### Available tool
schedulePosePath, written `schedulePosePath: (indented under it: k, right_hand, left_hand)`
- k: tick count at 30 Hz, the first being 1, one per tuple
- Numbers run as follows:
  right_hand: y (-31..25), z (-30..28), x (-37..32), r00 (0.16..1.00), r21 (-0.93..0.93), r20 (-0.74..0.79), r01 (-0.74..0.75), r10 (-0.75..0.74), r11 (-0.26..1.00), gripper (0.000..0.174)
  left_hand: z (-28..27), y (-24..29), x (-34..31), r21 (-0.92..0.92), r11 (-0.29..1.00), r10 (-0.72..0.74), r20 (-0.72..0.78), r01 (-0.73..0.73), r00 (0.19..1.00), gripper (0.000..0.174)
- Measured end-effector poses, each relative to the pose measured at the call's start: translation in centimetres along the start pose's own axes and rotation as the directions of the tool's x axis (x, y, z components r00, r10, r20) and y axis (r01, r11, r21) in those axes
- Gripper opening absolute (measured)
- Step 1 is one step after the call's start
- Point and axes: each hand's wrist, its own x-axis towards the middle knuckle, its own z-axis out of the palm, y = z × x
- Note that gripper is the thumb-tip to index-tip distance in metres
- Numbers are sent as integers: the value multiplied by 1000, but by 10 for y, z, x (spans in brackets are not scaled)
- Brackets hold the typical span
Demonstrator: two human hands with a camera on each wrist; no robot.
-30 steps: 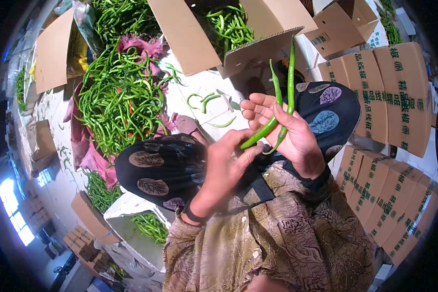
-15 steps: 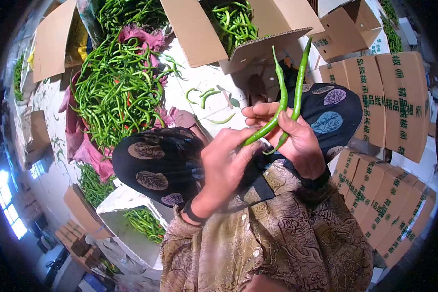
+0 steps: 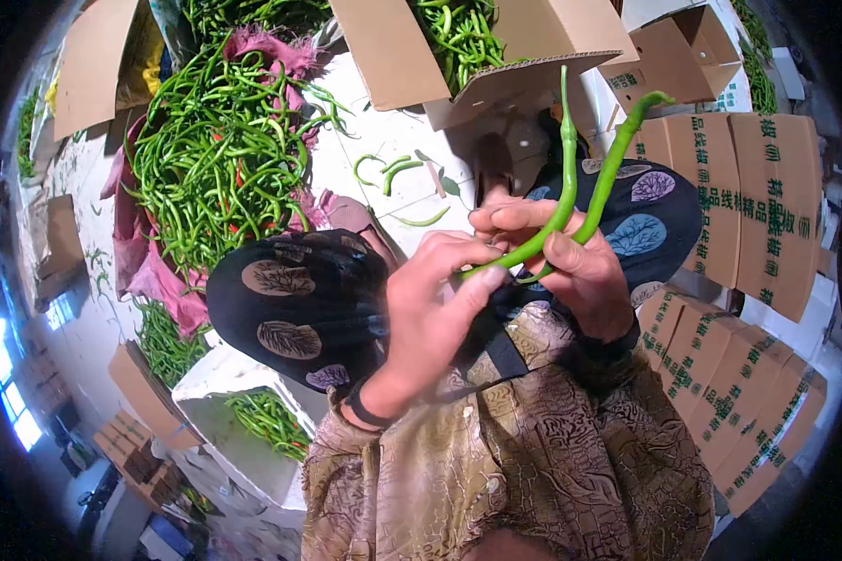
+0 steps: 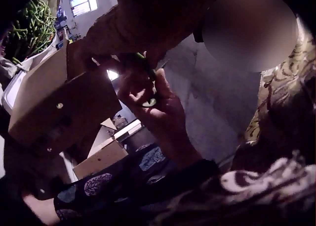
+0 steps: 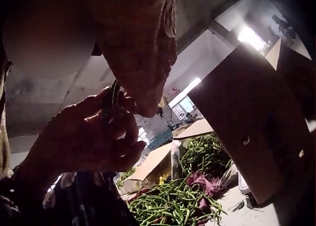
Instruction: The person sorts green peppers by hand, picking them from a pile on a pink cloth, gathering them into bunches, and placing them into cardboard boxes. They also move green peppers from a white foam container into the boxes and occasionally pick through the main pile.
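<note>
Two long green peppers stand up between the hands in the head view. My left hand pinches the lower end of one pepper between thumb and fingers. The other, thicker pepper passes through my right hand, its thumb and fingers closed round it and its curved stem end pointing up. Both hands are close together over the lap. The left wrist view shows a hand with a bit of green at its fingers, dark and partly hidden.
A large pepper heap lies on pink cloth at the left. An open carton with peppers stands ahead, a white box at lower left, printed cartons at the right. Several loose peppers lie on the floor.
The thicker pepper has tilted to the right and now sits farther from the thinner one. The right fingers have closed in round the peppers, and the hands are nearer each other.
</note>
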Motion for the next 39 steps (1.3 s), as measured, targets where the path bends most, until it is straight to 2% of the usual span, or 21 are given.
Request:
schedulePosePath:
  k: [4, 6, 7, 8, 10, 12, 14, 16, 18, 19, 20, 21, 22, 24, 26, 28, 30, 34, 36, 38, 39]
  right_hand:
    - [0, 7, 3, 999, -13, -54, 3, -3, 1000, 43]
    - [-4, 8, 6, 994, -30, -109, -3, 0, 1000, 42]
    - [-11, 2, 8, 990, -135, -122, 55, -72, 989, 41]
    - [-18, -3, 13, 983, -232, -115, 111, -141, 966, 41]
    - [-48, -1, 27, 981, -173, -31, 186, -194, 967, 41]
    - [-78, 4, 44, 945, -186, -142, 268, -296, 945, 34]
    - [-121, -21, 71, 955, -461, -73, 222, -286, 859, 35]
    - [-146, -30, 114, 969, -810, -111, 41, -221, 585, 40]
    - [-119, -8, 134, 858, -958, -219, -99, -464, 268, 43]
    - [-133, -27, 123, 941, -878, 248, 118, -229, -464, 45]
    - [-130, -28, 131, 941, -975, 155, 96, -302, -202, 46]
    - [-118, -19, 134, 944, -973, 165, 109, -285, -201, 46]
    - [-103, -4, 133, 955, -999, 37, 35, -294, -10, 43]
    - [-71, 29, 118, 938, -922, -242, -143, -247, 360, 36]
    - [-31, 55, 110, 989, -912, -144, -126, -18, 391, 29]
    - [16, 82, 114, 968, -874, -228, -253, 109, 414, 23]
    - [56, 61, 119, 985, -835, -55, -134, 162, 534, 23]
    - [98, 31, 139, 965, -907, -6, -116, 261, 406, 25]
    - [112, 32, 151, 889, -918, -356, -390, 289, 70, 25]
    - [121, 12, 157, 883, -903, -346, -405, 317, 142, 25]
    - [126, 3, 159, 881, -883, -331, -415, 338, 218, 25]
  left_hand:
    - [-10, 2, 1, -42, 992, -116, 64, 119, 991, 15]
    - [-14, 1, 3, 81, 997, 15, -69, -9, 998, 18]
    - [-17, 10, 0, 63, 998, -18, -174, 30, 985, 22]
    - [-28, 15, -3, 137, 988, 102, -239, -70, 966, 23]
    - [-62, 24, -21, 122, 970, 241, -364, -211, 899, 20]
    - [-100, 39, -42, -57, 965, 179, -575, -257, 799, 18]
    - [-139, 33, -56, -45, 964, 132, -776, -262, 616, 19]
    - [-179, 4, -79, -213, 958, -72, -828, -193, 557, 19]
    - [-206, -61, -101, -260, 964, -206, -859, -53, 468, 20]
    - [-216, -93, -111, -294, 952, -299, -843, 83, 446, 20]
    - [-224, -129, -123, -327, 920, -390, -821, 217, 417, 20]
    - [-230, -173, -138, -273, 909, -396, -804, 315, 444, 22]
    - [-234, -213, -152, -215, 887, -406, -784, 409, 469, 24]
    - [-230, -264, -154, 119, 721, -303, -832, 683, 465, 31]
    - [-223, -297, -150, 442, 556, -32, -835, 704, 549, 38]
    - [-226, -323, -146, 462, 516, -40, -828, 722, 559, 42]
    - [-226, -349, -144, 566, 473, 133, -804, 676, 580, 35]
    - [-218, -310, -140, 483, 433, -20, -838, 760, 545, 27]
    - [-207, -288, -151, 501, 468, -19, -818, 728, 575, 25]
    - [-193, -273, -161, 511, 503, -26, -797, 697, 603, 23]
    - [-190, -268, -165, 569, 544, -31, -720, 616, 693, 26]
